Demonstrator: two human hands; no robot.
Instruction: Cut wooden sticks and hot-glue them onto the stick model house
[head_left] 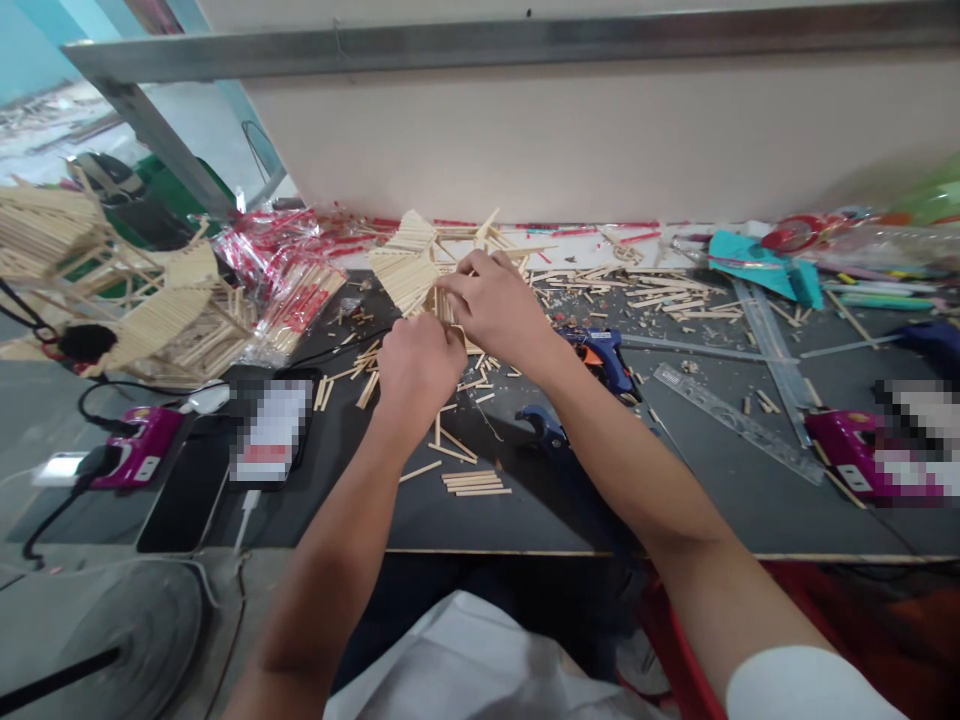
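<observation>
A small model built of thin wooden sticks stands on the dark table ahead of me. My left hand is closed in a fist at the model's lower edge, its fingers curled under and gripping the structure. My right hand reaches over from the right, with thumb and fingers pinched on the model's side near a stick. Loose sticks lie in a small pile just below my hands.
A blue glue gun lies right of my hands. A clear ruler, purple devices, a phone, packs of sticks and finished stick models surround the work area. Scattered sticks and a teal sheet lie at back right.
</observation>
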